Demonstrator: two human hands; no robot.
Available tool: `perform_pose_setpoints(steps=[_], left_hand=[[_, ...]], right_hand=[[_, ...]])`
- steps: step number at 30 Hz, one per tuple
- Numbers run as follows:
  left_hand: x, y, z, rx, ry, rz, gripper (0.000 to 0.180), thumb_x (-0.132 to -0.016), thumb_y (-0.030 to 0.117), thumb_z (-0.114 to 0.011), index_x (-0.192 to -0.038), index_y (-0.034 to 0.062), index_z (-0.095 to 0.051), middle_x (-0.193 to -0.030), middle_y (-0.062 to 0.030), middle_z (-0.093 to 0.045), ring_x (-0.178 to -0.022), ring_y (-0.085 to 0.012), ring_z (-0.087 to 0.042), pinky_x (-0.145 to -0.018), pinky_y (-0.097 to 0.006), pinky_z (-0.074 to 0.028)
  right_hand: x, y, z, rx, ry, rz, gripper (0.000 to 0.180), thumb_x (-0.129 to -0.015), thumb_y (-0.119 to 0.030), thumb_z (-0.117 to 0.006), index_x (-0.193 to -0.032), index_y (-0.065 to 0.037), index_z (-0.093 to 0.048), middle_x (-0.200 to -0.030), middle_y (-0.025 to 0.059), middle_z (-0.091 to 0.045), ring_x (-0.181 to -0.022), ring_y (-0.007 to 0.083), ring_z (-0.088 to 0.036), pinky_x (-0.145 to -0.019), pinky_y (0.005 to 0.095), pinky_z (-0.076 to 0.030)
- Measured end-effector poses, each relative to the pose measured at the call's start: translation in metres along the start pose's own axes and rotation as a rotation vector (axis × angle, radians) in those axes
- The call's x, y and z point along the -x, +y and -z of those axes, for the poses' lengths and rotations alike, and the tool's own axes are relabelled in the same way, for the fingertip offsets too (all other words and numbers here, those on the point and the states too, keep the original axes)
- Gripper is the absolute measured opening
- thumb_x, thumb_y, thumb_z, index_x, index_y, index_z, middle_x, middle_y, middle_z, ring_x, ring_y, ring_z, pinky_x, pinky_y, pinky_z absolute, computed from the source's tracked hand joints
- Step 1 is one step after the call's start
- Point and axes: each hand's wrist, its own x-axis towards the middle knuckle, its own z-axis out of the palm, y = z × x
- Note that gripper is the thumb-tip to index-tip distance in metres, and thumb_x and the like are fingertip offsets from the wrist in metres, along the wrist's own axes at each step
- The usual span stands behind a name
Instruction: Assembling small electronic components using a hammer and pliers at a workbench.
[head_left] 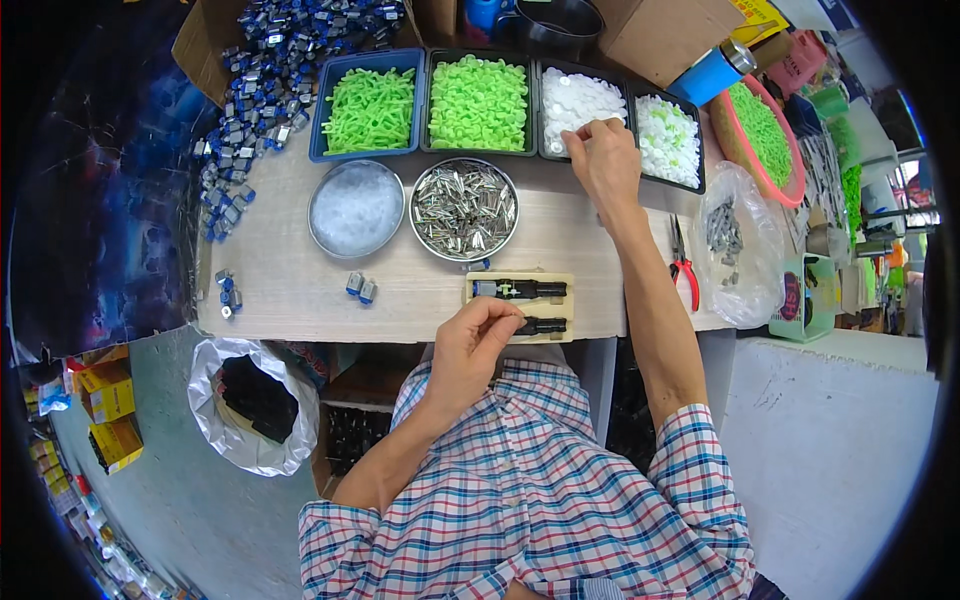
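My left hand rests at the near edge of the table, fingers curled against the left end of a black part in a small wooden jig. A second black part with a green tip lies in the jig's upper slot. My right hand reaches far forward to the tray of white round discs, its fingertips pinched together at the tray's front edge. Whether a disc is between them is hidden.
Trays of green parts and white parts line the back. Round dishes hold clear pieces and metal pins. Blue-grey parts spill at left. Red pliers, a plastic bag and a pink basket lie right.
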Motion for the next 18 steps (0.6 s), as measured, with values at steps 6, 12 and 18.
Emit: perform_pose_setpoints(steps=[6, 12, 18], left_hand=[[0.001, 0.005, -0.002, 0.043, -0.001, 0.003, 0.012, -0.1, 0.004, -0.061, -0.107, -0.0033, -0.068, -0.097, -0.0052, -0.07, -0.091, -0.0101, -0.065, -0.086, -0.023, -0.052], [0.001, 0.003, 0.003, 0.171, 0.067, 0.037, 0.016, -0.097, 0.001, -0.064, -0.111, -0.0033, -0.071, -0.099, -0.006, -0.071, -0.093, -0.0121, -0.068, -0.087, -0.025, -0.054], [-0.005, 0.01, -0.001, 0.248, 0.107, 0.07, 0.019, -0.096, 0.0, -0.065, -0.114, -0.0059, -0.069, -0.1, -0.0076, -0.071, -0.094, -0.0121, -0.069, -0.087, -0.024, -0.055]], right_hand=[[0.001, 0.007, -0.005, -0.031, 0.067, -0.023, 0.015, -0.087, -0.02, -0.072, -0.087, -0.004, -0.073, -0.093, 0.0161, -0.069, -0.088, 0.0349, -0.065, -0.075, 0.0472, -0.053], [0.05, -0.027, 0.023, -0.345, 0.145, 0.042, 0.006, -0.091, -0.007, -0.068, -0.093, -0.001, -0.068, -0.09, 0.0117, -0.068, -0.084, 0.024, -0.066, -0.073, 0.0368, -0.051], [0.141, -0.078, 0.057, -0.894, -0.181, -0.343, 0.006, -0.094, -0.004, -0.066, -0.097, 0.001, -0.064, -0.086, 0.007, -0.067, -0.079, 0.0133, -0.063, -0.073, 0.0284, -0.051]])
